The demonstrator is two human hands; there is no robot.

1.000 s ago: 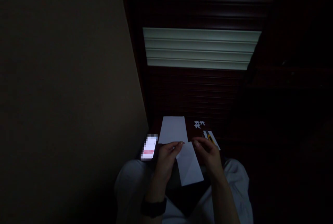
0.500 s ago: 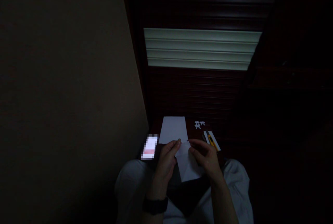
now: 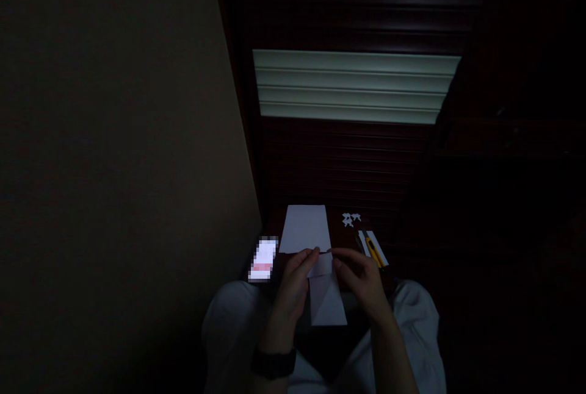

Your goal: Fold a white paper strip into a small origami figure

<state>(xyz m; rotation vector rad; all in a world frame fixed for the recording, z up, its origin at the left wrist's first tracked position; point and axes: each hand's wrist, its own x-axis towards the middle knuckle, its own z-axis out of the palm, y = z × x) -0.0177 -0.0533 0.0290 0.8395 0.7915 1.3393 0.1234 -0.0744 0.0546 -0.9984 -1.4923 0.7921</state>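
A white sheet of paper (image 3: 327, 302) with crease lines hangs between my hands above my lap, its upper part folded over. My left hand (image 3: 295, 281) grips its left edge near the top, thumb on the front. At the upper right edge, my right hand (image 3: 362, 281) pinches the paper between thumb and fingers. Just beyond the hands, a larger white sheet (image 3: 306, 226) lies flat on the small dark table. Several small white cut or folded paper pieces (image 3: 348, 219) sit to its right.
A lit phone (image 3: 263, 258), its screen blurred, lies at the table's left. On the right, a yellow utility knife (image 3: 373, 252) rests on a white strip (image 3: 382, 250). A wall (image 3: 137, 138) stands close on the left, and a dark slatted panel (image 3: 339, 162) rises behind the table.
The sheet's lower end has swung left and now hangs straighter. Its upper part looks more folded over, and my right fingers have shifted slightly.
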